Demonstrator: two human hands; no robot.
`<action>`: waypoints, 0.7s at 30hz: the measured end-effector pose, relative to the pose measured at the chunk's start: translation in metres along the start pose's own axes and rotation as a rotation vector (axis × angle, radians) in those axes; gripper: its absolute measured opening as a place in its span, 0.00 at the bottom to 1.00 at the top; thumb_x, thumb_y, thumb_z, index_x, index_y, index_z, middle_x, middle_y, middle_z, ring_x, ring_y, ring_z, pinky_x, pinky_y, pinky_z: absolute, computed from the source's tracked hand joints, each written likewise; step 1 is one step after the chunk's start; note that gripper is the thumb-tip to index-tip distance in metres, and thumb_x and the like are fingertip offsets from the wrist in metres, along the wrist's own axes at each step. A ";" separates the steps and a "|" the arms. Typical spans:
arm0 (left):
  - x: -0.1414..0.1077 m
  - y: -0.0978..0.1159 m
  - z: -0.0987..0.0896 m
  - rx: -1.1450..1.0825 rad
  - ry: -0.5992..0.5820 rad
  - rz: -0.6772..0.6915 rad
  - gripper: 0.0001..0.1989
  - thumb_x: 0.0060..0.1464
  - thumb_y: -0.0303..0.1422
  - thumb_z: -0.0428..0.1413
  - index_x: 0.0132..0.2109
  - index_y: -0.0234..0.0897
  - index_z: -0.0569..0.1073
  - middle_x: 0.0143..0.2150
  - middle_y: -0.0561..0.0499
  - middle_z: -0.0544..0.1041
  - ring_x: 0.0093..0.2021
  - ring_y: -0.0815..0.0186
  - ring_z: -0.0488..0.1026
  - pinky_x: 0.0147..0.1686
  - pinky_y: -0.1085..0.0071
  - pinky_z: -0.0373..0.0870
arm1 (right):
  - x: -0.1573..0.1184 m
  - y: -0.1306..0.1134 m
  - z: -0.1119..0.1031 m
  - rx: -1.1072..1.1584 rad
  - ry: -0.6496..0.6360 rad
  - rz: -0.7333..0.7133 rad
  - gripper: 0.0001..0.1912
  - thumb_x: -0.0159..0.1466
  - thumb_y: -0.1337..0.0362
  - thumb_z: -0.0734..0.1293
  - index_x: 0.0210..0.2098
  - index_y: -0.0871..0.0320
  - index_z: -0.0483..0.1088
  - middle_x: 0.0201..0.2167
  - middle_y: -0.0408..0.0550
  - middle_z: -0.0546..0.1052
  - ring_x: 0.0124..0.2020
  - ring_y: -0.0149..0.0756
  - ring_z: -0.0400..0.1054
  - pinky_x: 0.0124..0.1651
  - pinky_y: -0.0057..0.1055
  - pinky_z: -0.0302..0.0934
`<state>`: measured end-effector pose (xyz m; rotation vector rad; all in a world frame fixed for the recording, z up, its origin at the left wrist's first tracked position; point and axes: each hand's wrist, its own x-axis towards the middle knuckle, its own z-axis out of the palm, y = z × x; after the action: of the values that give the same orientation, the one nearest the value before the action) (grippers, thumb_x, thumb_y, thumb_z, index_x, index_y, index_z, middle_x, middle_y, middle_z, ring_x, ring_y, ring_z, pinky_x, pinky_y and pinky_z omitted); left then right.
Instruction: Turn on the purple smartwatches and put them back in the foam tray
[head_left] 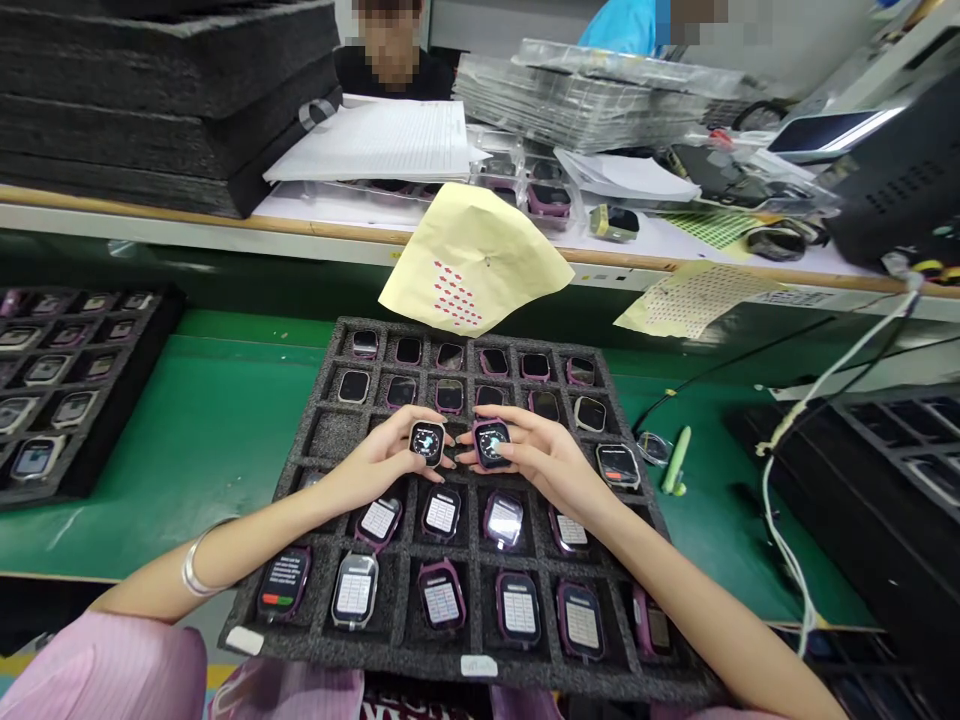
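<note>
pale watch (427, 441), purple watch (492, 443), screens lit

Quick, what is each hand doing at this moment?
Left hand: closed on a light watch.
Right hand: closed on a purple watch, above the foam tray.

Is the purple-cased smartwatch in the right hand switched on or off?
On: the purple-cased smartwatch held in the right hand shows a lit dial on its screen.

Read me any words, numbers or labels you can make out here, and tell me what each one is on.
None can be read.
Watch screens in the foam tray: grids and text lines, too small.
Watch in the left hand and watch in the right hand: dial graphics, blurred.
Yellow sheet: red marks, no letters.
White paper stack: ruled lines, illegible.
</note>
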<state>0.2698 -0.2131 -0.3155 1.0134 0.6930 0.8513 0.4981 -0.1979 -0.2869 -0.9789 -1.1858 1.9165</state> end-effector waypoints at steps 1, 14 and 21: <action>0.000 0.000 0.000 0.004 -0.003 0.004 0.20 0.51 0.23 0.53 0.51 0.39 0.66 0.45 0.48 0.71 0.43 0.62 0.75 0.43 0.61 0.75 | 0.000 0.000 0.000 -0.007 -0.001 -0.007 0.22 0.60 0.65 0.70 0.53 0.57 0.68 0.45 0.53 0.78 0.43 0.45 0.76 0.47 0.42 0.70; 0.000 -0.003 -0.002 0.014 -0.027 0.057 0.15 0.56 0.28 0.54 0.51 0.39 0.66 0.45 0.48 0.72 0.43 0.62 0.75 0.41 0.62 0.77 | -0.004 0.006 -0.005 -0.128 -0.043 -0.070 0.18 0.66 0.60 0.66 0.55 0.54 0.66 0.47 0.52 0.77 0.46 0.44 0.74 0.50 0.42 0.69; 0.001 -0.001 -0.001 0.048 0.011 0.056 0.13 0.58 0.33 0.56 0.49 0.37 0.66 0.43 0.46 0.74 0.41 0.63 0.76 0.36 0.66 0.78 | -0.008 0.001 -0.012 -0.154 -0.109 -0.012 0.18 0.69 0.57 0.60 0.57 0.54 0.65 0.48 0.52 0.76 0.46 0.45 0.74 0.51 0.45 0.66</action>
<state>0.2695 -0.2122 -0.3169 1.0755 0.6999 0.8928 0.5123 -0.1998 -0.2893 -0.9541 -1.4164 1.9116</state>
